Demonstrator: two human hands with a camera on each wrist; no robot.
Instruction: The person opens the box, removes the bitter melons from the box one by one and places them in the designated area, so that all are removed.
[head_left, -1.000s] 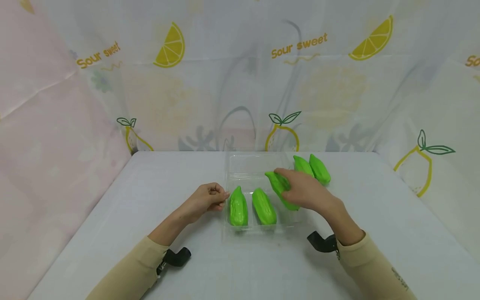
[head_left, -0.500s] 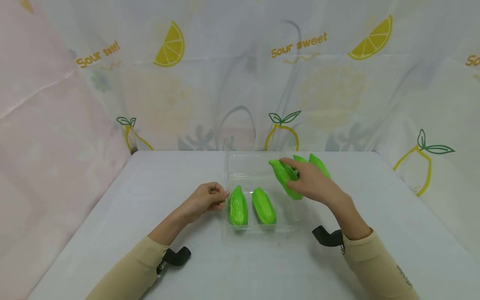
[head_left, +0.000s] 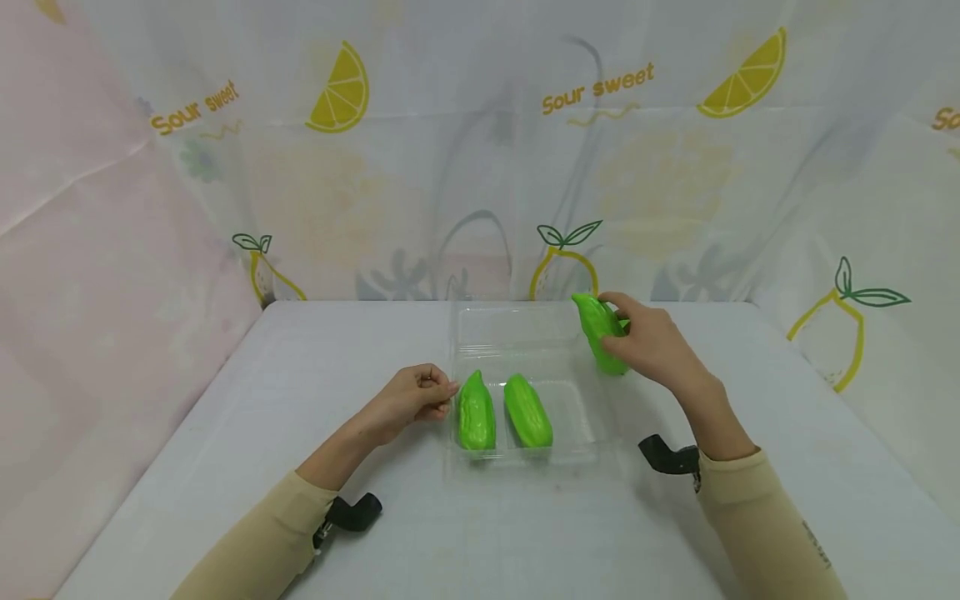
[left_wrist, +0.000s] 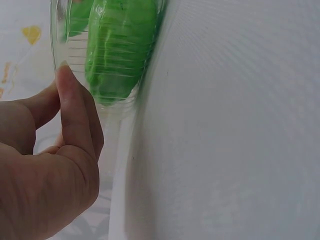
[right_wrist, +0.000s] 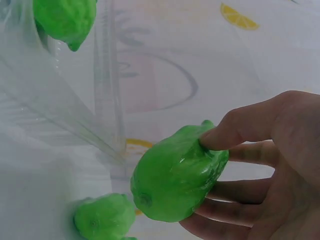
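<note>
My right hand (head_left: 660,342) holds a bright green, ridged bitter melon (head_left: 597,329) with a pointed tip, thumb on one side and fingers on the other. In the right wrist view the held melon (right_wrist: 175,175) is above another green melon (right_wrist: 102,217), which the hand mostly hides in the head view. A clear plastic container (head_left: 577,408) sits mid-table, with one melon (head_left: 477,414) at its left and a second melon (head_left: 528,414) in the middle. My left hand (head_left: 408,402) pinches the container's left rim between thumb and forefinger.
The container's clear lid (head_left: 502,327) lies folded back toward the rear. A white cloth covers the table (head_left: 337,333), and a lemon-print curtain (head_left: 420,192) hangs behind it. Black wrist mounts (head_left: 356,512) stick out from both sleeves.
My right hand has carried its melon up out of the container's right part, back and to the right, toward the melons behind. The left hand stays at the rim.
</note>
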